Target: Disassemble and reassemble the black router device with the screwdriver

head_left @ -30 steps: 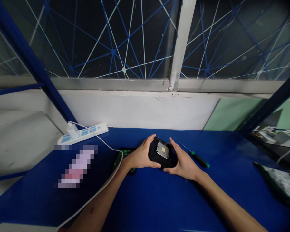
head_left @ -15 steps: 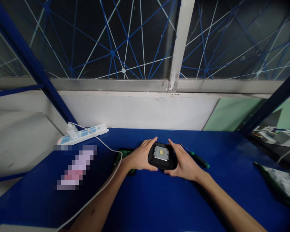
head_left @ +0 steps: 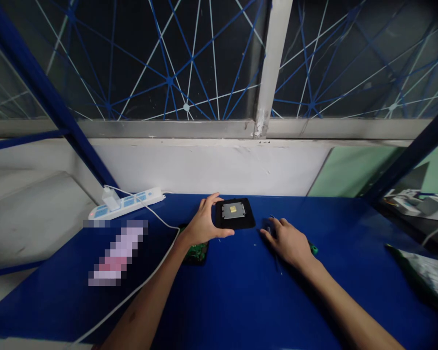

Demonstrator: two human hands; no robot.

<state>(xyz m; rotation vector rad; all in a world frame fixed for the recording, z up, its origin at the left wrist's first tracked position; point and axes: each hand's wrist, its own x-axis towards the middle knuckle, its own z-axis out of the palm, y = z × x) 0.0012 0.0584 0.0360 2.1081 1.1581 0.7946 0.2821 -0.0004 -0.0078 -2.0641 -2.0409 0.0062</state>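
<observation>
My left hand (head_left: 202, 224) is closed round the left end of a black plastic cover (head_left: 246, 221), thumb at its near edge and fingers at the far edge. A silvery metal plate (head_left: 226, 211) with a pale square in its middle sits on the cover. To the right, my right hand (head_left: 290, 243) is low over the table, palm down, fingers apart. It lies over a screwdriver, hiding most of it; the end of its green handle (head_left: 314, 249) shows beside the wrist. A green circuit board in a black case (head_left: 196, 253) lies under my left wrist.
A white power strip (head_left: 149, 197) with a plugged-in charger stands at the back left. Its white cable (head_left: 146, 281) runs across my left forearm. A blurred pinkish item (head_left: 120, 253) lies on the left, a shiny bag (head_left: 423, 277) on the right. Small bits dot the blue table (head_left: 241, 301).
The black cover has moved left and away and now lies lower and flatter. My right hand has let go of it and moved right, over the screwdriver. My left hand stays on the cover.
</observation>
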